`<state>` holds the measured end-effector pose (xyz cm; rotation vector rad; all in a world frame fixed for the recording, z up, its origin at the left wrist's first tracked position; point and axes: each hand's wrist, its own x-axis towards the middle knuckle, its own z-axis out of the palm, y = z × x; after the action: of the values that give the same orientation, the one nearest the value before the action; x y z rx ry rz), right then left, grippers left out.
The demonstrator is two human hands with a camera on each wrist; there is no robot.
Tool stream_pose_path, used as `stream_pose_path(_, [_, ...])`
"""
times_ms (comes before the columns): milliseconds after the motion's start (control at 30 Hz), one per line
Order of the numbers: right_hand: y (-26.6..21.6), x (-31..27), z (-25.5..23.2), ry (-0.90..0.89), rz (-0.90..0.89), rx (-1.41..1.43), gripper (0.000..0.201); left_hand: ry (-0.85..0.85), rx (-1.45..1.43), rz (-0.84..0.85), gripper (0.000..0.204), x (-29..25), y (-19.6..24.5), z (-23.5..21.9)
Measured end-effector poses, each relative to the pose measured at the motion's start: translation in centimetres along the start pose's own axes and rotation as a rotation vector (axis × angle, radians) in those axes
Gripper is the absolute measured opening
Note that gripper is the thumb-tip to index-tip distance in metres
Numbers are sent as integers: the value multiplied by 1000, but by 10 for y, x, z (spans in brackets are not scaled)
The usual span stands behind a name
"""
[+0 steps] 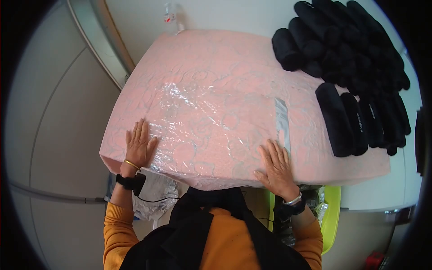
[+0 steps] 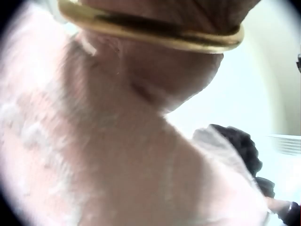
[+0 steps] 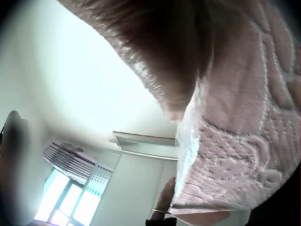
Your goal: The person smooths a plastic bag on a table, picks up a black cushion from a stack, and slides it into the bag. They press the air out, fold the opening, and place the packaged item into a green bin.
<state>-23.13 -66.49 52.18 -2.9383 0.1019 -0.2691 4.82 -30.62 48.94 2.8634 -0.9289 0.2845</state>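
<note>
A clear plastic bag (image 1: pixel 193 130) lies spread on a table covered with a pink patterned cloth (image 1: pixel 216 49). My left hand (image 1: pixel 139 145) rests at the bag's left edge, fingers straight and pointing away from me. Toward the front right, my right hand (image 1: pixel 276 168) lies palm down with its fingers extended, close to the lower end of a silvery strip (image 1: pixel 282 119) on the bag. Neither hand grips anything. In the left wrist view the pink cloth (image 2: pixel 131 155) fills much of the picture below a gold bangle (image 2: pixel 155 33).
Many rolled black bundles (image 1: pixel 330 40) are piled at the back right, with several more (image 1: pixel 335 121) in front of them. A small clear bottle (image 1: pixel 169 14) stands beyond the far edge. Below the table are a yellow-green bin (image 1: pixel 332 216) and crumpled clear plastic (image 1: pixel 155 195).
</note>
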Motion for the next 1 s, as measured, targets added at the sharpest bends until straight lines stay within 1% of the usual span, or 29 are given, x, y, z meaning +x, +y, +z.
stream_pose_path(33, [0,-1,0,15,17,-6,73,10,-1,21,66,-1,-3,1])
stream_pose_path(100, [1,-2,3,12,5,3,72,15,6,-40,65,-1,-10,6])
stream_pose_path(133, [4,-3,2,12,-1,6,72,20,8,-71,65,-1,-7,4])
stream_pose_path(167, [10,-3,0,32,15,-4,72,35,6,-48,65,-3,-3,0])
stream_pose_path(267, [30,-1,-12,171,-3,661,68,129,34,60,61,-12,15,-37])
stream_pose_path(300, [31,2,-21,175,0,657,68,132,31,65,61,-11,29,-51])
stream_pose_path(367, [26,14,-50,232,-27,557,66,145,-428,287,62,-6,79,-74])
stream_pose_path(400, [21,19,-55,255,-52,511,66,139,-533,413,66,-4,108,-76])
stream_pose_path(433, [18,23,-47,245,-74,520,66,124,-628,516,64,0,140,-70])
stream_pose_path(467, [20,31,-32,206,-86,386,67,54,-631,559,67,3,173,-64])
stream_pose_path(500, [23,41,-17,178,-99,250,69,54,-656,733,74,10,199,-51])
stream_pose_path(533, [26,51,-7,156,-110,110,70,-8,-632,773,76,16,227,-37])
stream_pose_path(567, [29,56,-2,160,-129,110,70,-65,-625,754,76,23,255,-25])
stream_pose_path(600, [34,55,4,115,-107,82,72,-125,-624,739,77,28,270,-16])
stream_pose_path(633, [40,52,7,71,-79,50,75,-118,-625,738,77,32,269,-13])
stream_pose_path(667, [45,46,10,24,-44,19,77,-199,-549,708,78,36,269,-9])
stream_pose_path(700, [48,40,10,25,-40,16,77,-282,-471,680,79,40,271,-6])
stream_pose_path(733, [50,34,11,-5,2,-4,79,-362,-390,651,81,45,271,-3])
stream_pose_path(767, [52,29,12,-38,43,-22,81,-365,-391,654,81,51,264,2])
stream_pose_path(800, [53,27,13,-71,82,-39,83,-299,-278,684,82,55,247,9])
stream_pose_path(833, [54,28,11,-71,83,-37,83,-232,-164,712,84,59,227,12])
stream_pose_path(900, [52,27,6,-102,101,-19,84,-264,-69,657,84,75,188,5])
stream_pose_path(967, [51,24,8,-130,117,-10,85,-314,-73,475,85,94,139,-6])
stream_pose_path(1000, [51,24,9,-132,118,-17,86,-318,-31,362,86,101,110,-1])
